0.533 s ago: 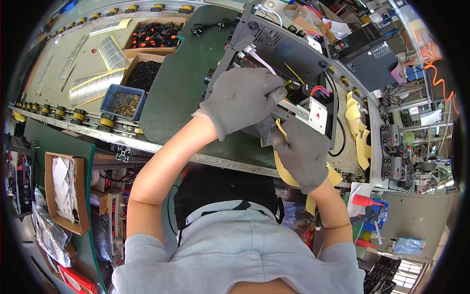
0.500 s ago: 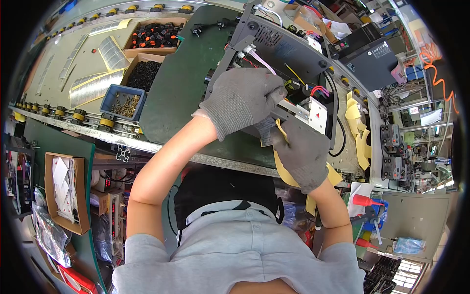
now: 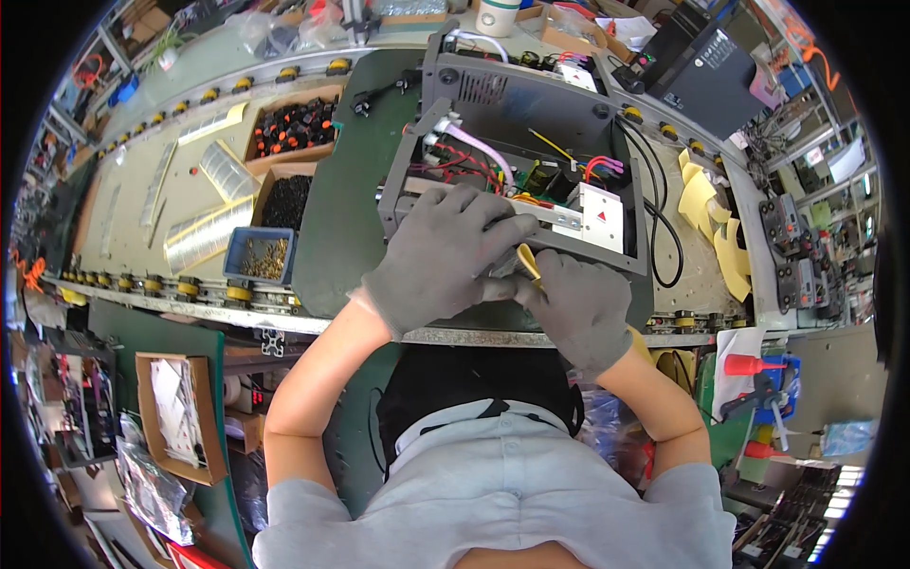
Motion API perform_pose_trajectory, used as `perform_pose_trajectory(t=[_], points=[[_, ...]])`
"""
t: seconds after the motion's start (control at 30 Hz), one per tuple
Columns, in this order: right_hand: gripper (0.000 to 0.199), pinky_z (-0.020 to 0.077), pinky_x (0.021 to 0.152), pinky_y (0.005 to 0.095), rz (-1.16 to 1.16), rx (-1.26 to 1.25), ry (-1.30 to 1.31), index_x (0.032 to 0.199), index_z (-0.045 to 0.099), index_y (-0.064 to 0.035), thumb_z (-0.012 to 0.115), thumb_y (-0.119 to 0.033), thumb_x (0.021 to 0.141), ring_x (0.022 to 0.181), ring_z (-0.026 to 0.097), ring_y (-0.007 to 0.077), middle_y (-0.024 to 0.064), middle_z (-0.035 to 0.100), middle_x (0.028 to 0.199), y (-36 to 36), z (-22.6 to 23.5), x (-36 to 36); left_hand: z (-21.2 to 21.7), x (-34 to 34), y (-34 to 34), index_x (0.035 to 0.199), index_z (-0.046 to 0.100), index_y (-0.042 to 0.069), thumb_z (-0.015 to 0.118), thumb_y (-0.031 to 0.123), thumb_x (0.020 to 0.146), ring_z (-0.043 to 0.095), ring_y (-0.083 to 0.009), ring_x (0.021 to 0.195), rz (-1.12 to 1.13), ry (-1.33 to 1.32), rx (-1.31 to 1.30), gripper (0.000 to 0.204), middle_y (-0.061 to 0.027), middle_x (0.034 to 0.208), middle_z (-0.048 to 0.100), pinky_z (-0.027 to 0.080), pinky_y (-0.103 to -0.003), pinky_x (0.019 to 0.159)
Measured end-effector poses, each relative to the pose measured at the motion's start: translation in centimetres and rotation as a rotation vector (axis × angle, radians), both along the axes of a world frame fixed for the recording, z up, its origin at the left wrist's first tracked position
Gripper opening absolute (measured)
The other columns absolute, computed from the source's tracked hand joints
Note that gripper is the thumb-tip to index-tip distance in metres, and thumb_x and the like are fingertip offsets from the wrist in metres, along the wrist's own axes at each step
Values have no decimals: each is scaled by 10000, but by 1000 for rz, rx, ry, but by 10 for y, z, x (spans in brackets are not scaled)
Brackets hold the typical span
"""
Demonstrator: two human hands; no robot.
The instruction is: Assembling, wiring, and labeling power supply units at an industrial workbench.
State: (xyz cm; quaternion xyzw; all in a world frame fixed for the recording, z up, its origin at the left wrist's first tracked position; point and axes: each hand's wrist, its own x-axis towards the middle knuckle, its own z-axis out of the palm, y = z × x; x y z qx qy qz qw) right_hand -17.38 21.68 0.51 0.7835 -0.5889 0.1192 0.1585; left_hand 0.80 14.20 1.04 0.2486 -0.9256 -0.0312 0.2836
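Both my hands wear grey knitted gloves and meet at the front of an open dark-grey metal case (image 3: pixel 436 93). In my right hand (image 3: pixel 580 308) is a small silver label with yellow backing (image 3: pixel 527 263), pinched between thumb and fingers. My left hand (image 3: pixel 445 261) curls around the label's other side, its thumb near the right thumb; its exact hold is partly hidden. Inside the case are a circuit board, red and purple wires (image 3: pixel 602 169), and a white plate with a red triangle mark (image 3: pixel 602 218).
The case sits on a green mat (image 3: pixel 327 228). To the left are a blue bin of brass screws (image 3: pixel 259 254), cardboard boxes of black and orange parts (image 3: pixel 294 128), and label sheets (image 3: pixel 204 232). Yellow backing strips (image 3: pixel 732 256) and a black cable (image 3: pixel 676 256) lie on the right.
My left hand has come down from the case's top opening to the label beside my right hand. The view has shifted, showing more of the bench's far side.
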Motion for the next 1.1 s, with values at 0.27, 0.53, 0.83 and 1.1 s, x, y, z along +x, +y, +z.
perform_pose_trajectory(t=[0.27, 0.53, 0.83, 1.1], points=[[391, 437, 449, 358, 60, 67, -235, 798, 558, -93, 607, -480, 822, 479, 582, 235, 67, 561, 553, 3, 4, -13, 18, -3, 0, 1282, 497, 159, 815, 276, 567, 532, -267, 1055, 10, -166, 8, 791, -60, 1127, 542, 423, -401, 884], [246, 452, 522, 371, 125, 219, -519, 801, 630, -80, 730, -298, 745, 571, 598, 288, 111, 590, 644, 44, 27, -95, -14, -19, 8, 1189, 556, 178, 796, 331, 560, 480, -252, 1069, 278, -160, -293, 691, -27, 1081, 521, 389, -425, 943], [353, 436, 667, 309, -909, -353, -686, 1043, 646, -53, 591, -368, 894, 673, 547, 181, 99, 619, 771, 11, 21, -273, -12, -47, -12, 1169, 566, 204, 668, 294, 712, 522, -145, 942, 72, -277, -540, 477, 17, 1002, 546, 405, -374, 908], [432, 472, 804, 382, -1052, -371, -461, 1182, 576, -88, 545, -420, 907, 932, 631, 305, 138, 629, 1114, -45, -20, -327, 1, -85, -7, 1160, 550, 99, 634, 363, 790, 520, -130, 695, -85, -354, -394, 461, 4, 821, 501, 392, -274, 531]])
